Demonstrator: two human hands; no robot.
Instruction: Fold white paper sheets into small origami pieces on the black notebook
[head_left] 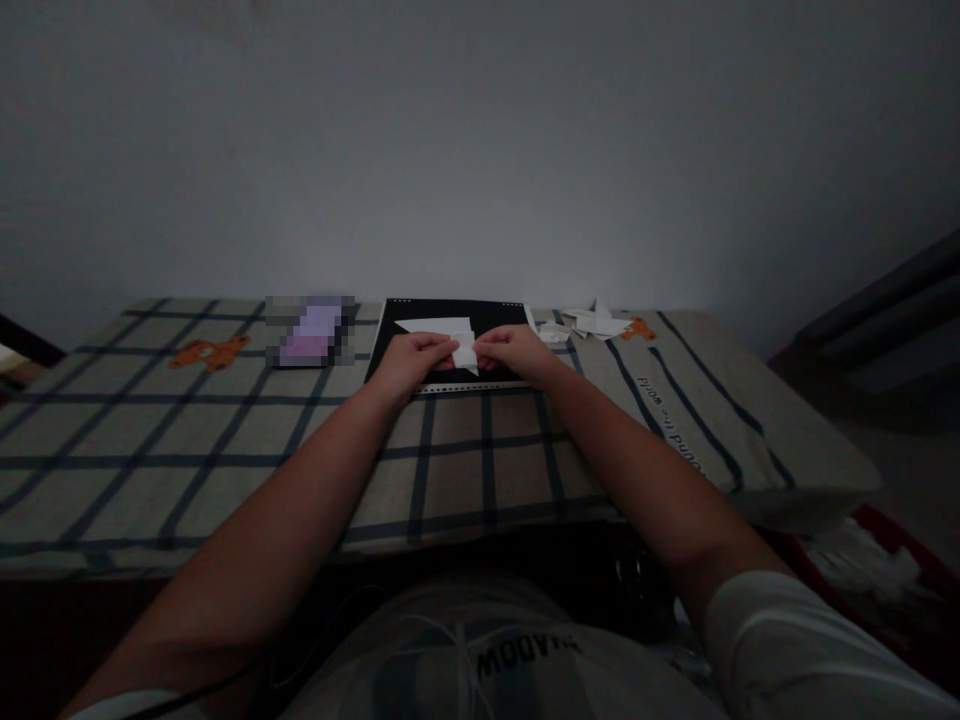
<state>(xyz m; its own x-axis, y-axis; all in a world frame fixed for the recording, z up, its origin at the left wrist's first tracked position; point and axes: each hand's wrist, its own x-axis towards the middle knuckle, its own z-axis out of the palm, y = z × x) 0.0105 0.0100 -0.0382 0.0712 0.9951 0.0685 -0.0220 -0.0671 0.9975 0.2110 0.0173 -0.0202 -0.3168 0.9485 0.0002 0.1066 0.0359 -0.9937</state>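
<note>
Head view: both hands pinch one small folded white paper over a black board.

I see my left hand (411, 358) and right hand (514, 350) closed on the folded paper piece (465, 351), above the black board (390, 335) at the far side of the checked tablecloth (480, 470). A pile of folded paper scraps (592, 323) lies just right of the board, a blurred purple thing (309, 332) to the left. The near cloth is free; the wall stands close behind the board.
</note>
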